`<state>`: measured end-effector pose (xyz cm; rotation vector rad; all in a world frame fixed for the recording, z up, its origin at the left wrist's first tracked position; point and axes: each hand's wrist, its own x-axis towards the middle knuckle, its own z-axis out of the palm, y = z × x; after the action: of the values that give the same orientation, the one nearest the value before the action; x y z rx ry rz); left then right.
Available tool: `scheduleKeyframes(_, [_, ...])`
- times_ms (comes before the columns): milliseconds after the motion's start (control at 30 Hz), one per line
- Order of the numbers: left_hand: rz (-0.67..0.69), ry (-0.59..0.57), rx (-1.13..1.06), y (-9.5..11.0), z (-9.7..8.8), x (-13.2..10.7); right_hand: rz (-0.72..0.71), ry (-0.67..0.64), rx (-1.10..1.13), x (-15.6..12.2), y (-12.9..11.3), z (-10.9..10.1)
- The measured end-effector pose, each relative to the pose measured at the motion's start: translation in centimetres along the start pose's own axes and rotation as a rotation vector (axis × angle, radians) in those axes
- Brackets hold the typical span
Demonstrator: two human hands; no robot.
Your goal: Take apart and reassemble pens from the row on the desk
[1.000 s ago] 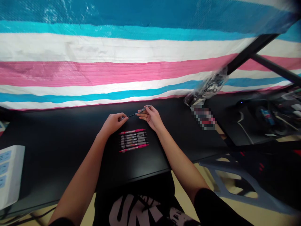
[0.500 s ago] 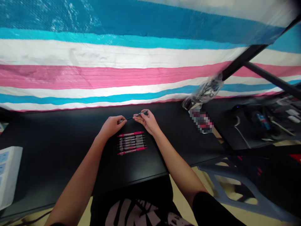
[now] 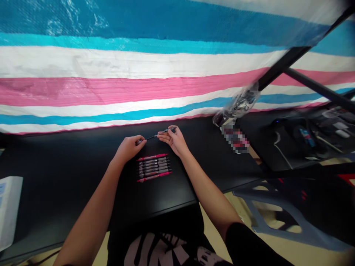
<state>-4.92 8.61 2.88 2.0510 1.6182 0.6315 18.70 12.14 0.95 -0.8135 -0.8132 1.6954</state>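
Above the table, a slim dark pen (image 3: 151, 137) spans the gap between my two hands. My left hand (image 3: 130, 147) pinches its left end between thumb and fingers. At the other end, my right hand (image 3: 176, 141) grips the pen's thicker grey part with thumb and index finger, its other fingers stretched out beneath. The stretch between the hands looks thin; whether it is a refill I cannot tell. Just below the hands lies a row of several pens (image 3: 154, 167), side by side, grey and clear in the middle with a pink one at each edge.
All this is on a black table (image 3: 66, 173). A white box (image 3: 12, 210) sits at the left edge. Toward the back right are a clear plastic bag (image 3: 241, 103) and a blurred-out packet (image 3: 237, 138). A grey plastic stool (image 3: 266, 218) stands at lower right, before a striped tarp (image 3: 111, 88).
My left hand has drawn slightly left, away from the right, so a little more of the thin dark stretch shows. The view has shifted slightly; the row of pens lies as before.
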Motion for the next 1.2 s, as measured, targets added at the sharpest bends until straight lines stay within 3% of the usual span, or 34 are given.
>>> scheduleKeyframes(300, [-0.005, 0.008, 0.028, -0.05, 0.37, 0.14, 0.027, -0.037, 0.015, -0.14, 0.22, 0.29])
scheduleKeyframes(767, [-0.014, 0.03, -0.073, -0.01, 0.34, 0.14, 0.001, 0.019, 0.042, 0.14, 0.08, -0.1])
scheduleKeyframes(1200, [-0.011, 0.028, -0.111, -0.06, 0.47, 0.1, -0.073, 0.037, -0.073, 0.37, 0.5, -0.4])
